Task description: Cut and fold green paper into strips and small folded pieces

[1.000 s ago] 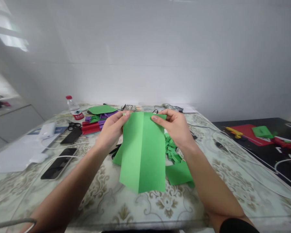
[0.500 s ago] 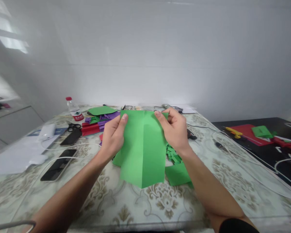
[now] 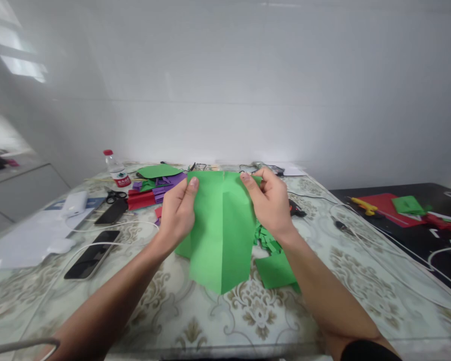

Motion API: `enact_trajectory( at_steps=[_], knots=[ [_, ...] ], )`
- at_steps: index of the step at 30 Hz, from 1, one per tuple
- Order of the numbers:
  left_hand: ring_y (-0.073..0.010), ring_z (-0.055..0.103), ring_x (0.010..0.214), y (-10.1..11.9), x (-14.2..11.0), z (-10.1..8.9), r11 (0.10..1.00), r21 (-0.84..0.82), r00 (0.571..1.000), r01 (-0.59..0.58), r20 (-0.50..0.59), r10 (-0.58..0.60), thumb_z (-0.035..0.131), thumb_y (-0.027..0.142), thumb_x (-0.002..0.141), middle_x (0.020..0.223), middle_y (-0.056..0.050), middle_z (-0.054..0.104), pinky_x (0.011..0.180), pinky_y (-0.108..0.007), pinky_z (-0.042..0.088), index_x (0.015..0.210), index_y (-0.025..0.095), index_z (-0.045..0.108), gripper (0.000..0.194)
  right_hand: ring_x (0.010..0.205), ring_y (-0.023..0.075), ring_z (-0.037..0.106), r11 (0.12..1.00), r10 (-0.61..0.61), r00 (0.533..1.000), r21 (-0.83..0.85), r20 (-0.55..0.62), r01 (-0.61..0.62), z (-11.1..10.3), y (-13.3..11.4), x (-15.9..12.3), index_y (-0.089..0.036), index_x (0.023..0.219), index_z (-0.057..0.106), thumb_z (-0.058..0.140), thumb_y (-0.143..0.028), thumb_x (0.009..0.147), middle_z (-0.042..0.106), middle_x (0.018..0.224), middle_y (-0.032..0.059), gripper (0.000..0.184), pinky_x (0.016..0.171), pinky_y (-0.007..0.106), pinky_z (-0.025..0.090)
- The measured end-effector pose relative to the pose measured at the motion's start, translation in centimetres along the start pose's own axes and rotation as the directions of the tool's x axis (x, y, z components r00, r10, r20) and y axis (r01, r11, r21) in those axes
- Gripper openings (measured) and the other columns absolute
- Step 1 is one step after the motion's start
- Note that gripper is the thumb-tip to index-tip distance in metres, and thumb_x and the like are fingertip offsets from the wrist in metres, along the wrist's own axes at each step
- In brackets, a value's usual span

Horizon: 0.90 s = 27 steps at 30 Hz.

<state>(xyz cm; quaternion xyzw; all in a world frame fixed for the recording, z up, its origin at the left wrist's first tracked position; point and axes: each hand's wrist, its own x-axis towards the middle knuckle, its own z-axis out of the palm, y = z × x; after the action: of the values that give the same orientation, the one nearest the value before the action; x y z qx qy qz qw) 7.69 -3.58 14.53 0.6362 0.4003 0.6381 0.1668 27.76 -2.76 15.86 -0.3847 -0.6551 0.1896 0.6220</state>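
Observation:
A sheet of green paper (image 3: 221, 235) with a lengthwise crease down its middle is held up in front of me. My left hand (image 3: 178, 208) pinches its upper left edge, thumb in front and fingers behind. At the upper right edge my right hand (image 3: 270, 200) pinches the same sheet, closed round it. Its two halves bend backward or forward from the crease, and the lower edge hangs over the table. Behind and to the right lie small cut green paper pieces (image 3: 267, 243) and another green sheet (image 3: 276, 271), partly hidden by my right forearm.
On the left of the patterned tablecloth (image 3: 195, 321) are two dark phones, one a smartphone (image 3: 92, 254), scissors (image 3: 116, 195), a bottle (image 3: 117, 170) and red and purple paper strips (image 3: 141, 199). White cables cross both sides. A yellow glue gun (image 3: 364, 205) lies on a black surface at right.
The sheet's two halves have folded slightly closer together along the crease, narrowing its lower part. Both hands keep their grip in nearly the same place.

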Motion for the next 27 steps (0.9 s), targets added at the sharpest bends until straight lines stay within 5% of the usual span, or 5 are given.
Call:
enact_trajectory(
  at_steps=[8, 16, 22, 27],
  knots=[
    [-0.0135, 0.027, 0.058, 0.39, 0.21, 0.08, 1.0, 0.019, 1.0, -0.022, 0.006, 0.022, 0.051, 0.045, 0.103, 0.064, 0.004, 0.031, 0.053, -0.03, 0.023, 0.069, 0.022, 0.036, 0.044, 0.047, 0.0099, 0.024, 0.997, 0.039, 0.999, 0.071, -0.032, -0.037, -0.02, -0.61, -0.01, -0.023, 0.079, 0.053, 0.066, -0.051, 0.095, 0.028, 0.055, -0.0089, 0.035, 0.044, 0.027, 0.018],
    [-0.0125, 0.025, 0.055, 0.6, 0.75, -0.15, 1.0, 0.012, 1.0, -0.011, -0.026, 0.012, 0.052, 0.05, 0.102, 0.062, 0.004, 0.029, 0.051, -0.028, 0.023, 0.066, 0.022, 0.033, 0.049, 0.057, 0.0142, 0.047, 0.942, 0.155, 0.939, 0.242, 0.306, -0.234, -0.26, -0.45, 0.41, -0.021, 0.071, 0.06, 0.073, -0.061, 0.084, 0.051, 0.063, -0.0012, 0.044, 0.049, 0.027, 0.035],
    [-0.011, 0.025, 0.048, 0.35, 0.73, 0.01, 0.982, -0.151, 0.993, 0.115, 0.058, -0.107, 0.063, 0.053, 0.095, 0.058, 0.006, 0.027, 0.043, -0.027, 0.02, 0.065, 0.023, 0.033, 0.052, 0.053, 0.011, 0.033, 0.99, 0.112, 0.989, 0.07, 0.097, -0.119, -0.12, 0.05, 0.14, -0.021, 0.064, 0.05, 0.064, -0.056, 0.093, 0.037, 0.059, -0.0042, 0.048, 0.048, 0.027, 0.023],
    [-0.0115, 0.022, 0.053, 0.42, 0.76, 0.16, 0.993, -0.122, 1.0, -0.009, 0.017, 0.011, 0.066, 0.052, 0.094, 0.061, 0.006, 0.025, 0.047, -0.027, 0.02, 0.065, 0.023, 0.032, 0.054, 0.055, 0.012, 0.034, 0.999, 0.041, 0.997, -0.019, 0.062, -0.04, 0.07, -0.12, -0.11, -0.021, 0.067, 0.047, 0.056, -0.05, 0.099, 0.036, 0.06, -0.0045, 0.044, 0.051, 0.029, 0.025]
  ],
)
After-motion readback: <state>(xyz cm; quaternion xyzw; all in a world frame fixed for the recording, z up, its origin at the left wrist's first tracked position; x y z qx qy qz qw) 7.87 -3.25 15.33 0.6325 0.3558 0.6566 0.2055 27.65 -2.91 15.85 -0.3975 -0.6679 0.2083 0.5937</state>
